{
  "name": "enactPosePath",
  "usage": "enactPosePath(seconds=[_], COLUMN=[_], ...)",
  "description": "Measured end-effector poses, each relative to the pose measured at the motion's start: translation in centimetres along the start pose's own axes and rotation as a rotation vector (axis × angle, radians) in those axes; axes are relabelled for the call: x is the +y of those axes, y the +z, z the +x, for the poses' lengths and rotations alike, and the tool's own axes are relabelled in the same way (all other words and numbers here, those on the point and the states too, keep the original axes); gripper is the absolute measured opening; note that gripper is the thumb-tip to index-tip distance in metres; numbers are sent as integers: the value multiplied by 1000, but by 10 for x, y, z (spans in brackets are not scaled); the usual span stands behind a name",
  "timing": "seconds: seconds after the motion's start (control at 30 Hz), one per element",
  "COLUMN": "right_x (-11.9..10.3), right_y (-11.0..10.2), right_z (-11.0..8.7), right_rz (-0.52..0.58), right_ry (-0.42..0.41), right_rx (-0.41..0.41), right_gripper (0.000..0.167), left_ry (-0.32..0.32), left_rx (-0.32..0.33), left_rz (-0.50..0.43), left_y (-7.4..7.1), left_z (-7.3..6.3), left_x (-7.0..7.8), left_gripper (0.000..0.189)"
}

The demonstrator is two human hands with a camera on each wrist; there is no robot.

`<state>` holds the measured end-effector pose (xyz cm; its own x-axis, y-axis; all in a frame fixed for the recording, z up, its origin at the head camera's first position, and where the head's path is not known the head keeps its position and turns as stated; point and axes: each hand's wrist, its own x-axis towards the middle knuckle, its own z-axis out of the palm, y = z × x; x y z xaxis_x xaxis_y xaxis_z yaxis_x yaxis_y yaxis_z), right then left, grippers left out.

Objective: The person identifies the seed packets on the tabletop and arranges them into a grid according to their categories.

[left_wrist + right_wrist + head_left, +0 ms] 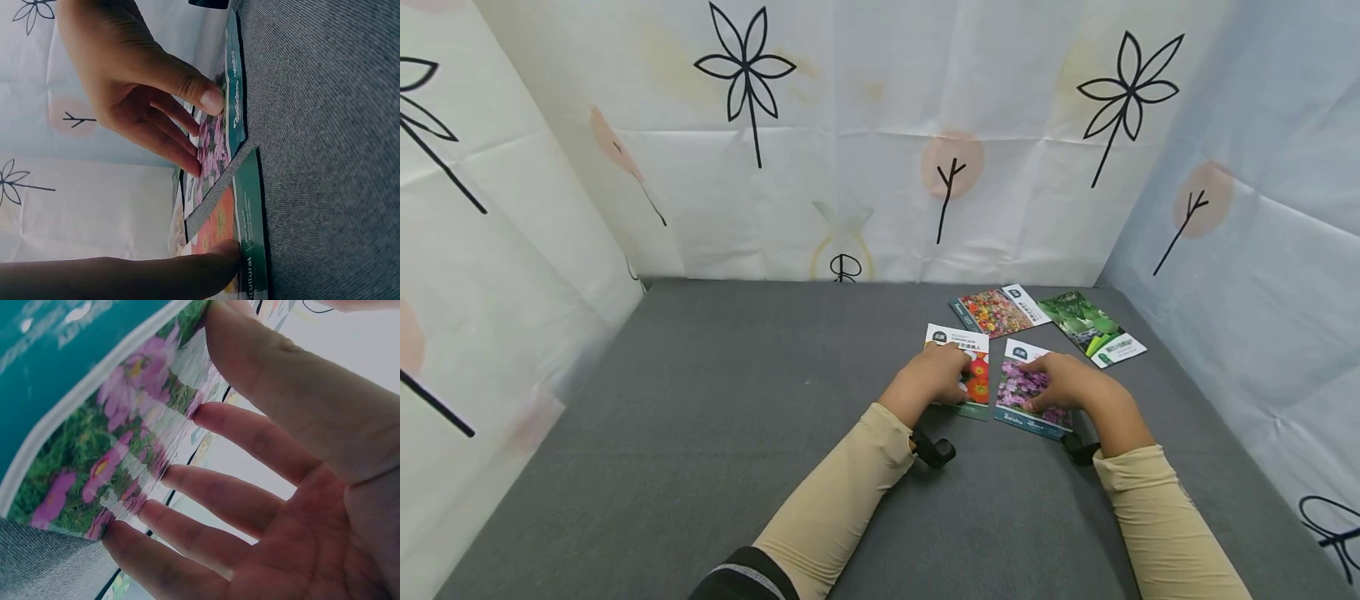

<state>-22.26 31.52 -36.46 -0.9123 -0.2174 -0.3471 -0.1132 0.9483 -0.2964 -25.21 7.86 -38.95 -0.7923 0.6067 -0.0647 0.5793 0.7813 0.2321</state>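
A seed packet with red and orange flowers (pixel 978 388) lies flat on the grey table, its green lower band toward me. My left hand (pixel 931 375) rests over its left part, with the thumb (pixel 222 257) pressing the printed front in the left wrist view. Just to the right is a seed packet with purple-pink flowers (pixel 1015 385) and a blue band, slightly turned. My right hand (pixel 1071 385) is over its right side. In the right wrist view those fingers (pixel 228 494) are spread and nearly straight, tips touching the glossy front, the thumb on it too.
Behind these lie a seed packet with mixed orange flowers (pixel 996 312) and a green packet (pixel 1086 321) with a white end, near the right edge. The grey table (pixel 737 417) stretches to the left. Patterned white cloth (pixel 865 100) hangs around the back and sides.
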Motion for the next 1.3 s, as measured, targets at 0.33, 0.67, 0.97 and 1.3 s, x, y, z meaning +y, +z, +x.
enactPosePath(seconds=[0.33, 0.67, 0.97, 1.3], right_x=[0, -2, -2, -2], right_y=[2, 4, 1, -3], right_z=[-3, -1, -3, -2], right_rz=[16, 10, -3, 2], right_ry=[-8, 2, -23, -17], right_rx=[-2, -15, 5, -15], right_gripper=[72, 70, 70, 70], left_ry=[-25, -3, 4, 1], left_rx=[-21, -44, -52, -37], left_rz=[-22, 12, 15, 14], left_y=[0, -3, -6, -8], left_z=[-4, -10, -19, -30], left_x=[-3, -10, -20, -30], left_gripper=[32, 33, 33, 34])
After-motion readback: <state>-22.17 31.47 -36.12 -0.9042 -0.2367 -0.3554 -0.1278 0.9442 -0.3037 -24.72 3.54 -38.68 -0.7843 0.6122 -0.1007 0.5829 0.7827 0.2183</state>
